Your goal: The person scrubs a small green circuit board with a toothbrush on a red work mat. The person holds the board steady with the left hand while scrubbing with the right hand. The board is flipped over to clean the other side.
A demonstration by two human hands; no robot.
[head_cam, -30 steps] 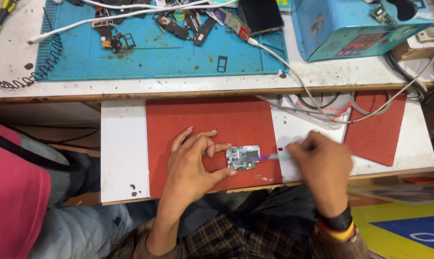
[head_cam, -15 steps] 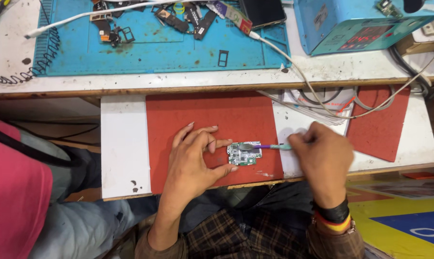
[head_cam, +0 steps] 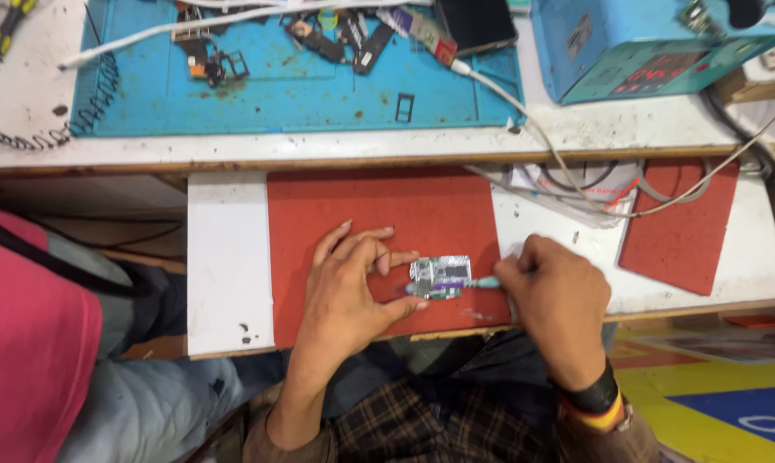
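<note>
Circuit board (head_cam: 440, 277): small, green and silver, lying flat on the red mat just below the middle of the frame, between the two hands.
Left hand (head_cam: 346, 296): palm down on the mat, fingers spread; forefinger and thumb tips pinch the board's left edge and steady it.
Right hand (head_cam: 557, 296): closed into a fist around a thin tool, right of the board.
Tool (head_cam: 488, 281): pale teal shaft pointing left out of the fist, its tip on the board's right side.
Red mat (head_cam: 379, 214): covers the middle of a white pull-out shelf (head_cam: 225, 257) below the bench.
Second red mat (head_cam: 683, 227): at the right of the shelf, well apart from the board.
Blue mat (head_cam: 293, 86): upper left of the frame, strewn with small phone parts.
Blue box (head_cam: 653, 43): upper right, with a dark display panel.
White cable (head_cam: 533, 120): runs from the blue mat down towards the shelf.
Wristband (head_cam: 600, 403): black, red and yellow, on the right wrist.
</note>
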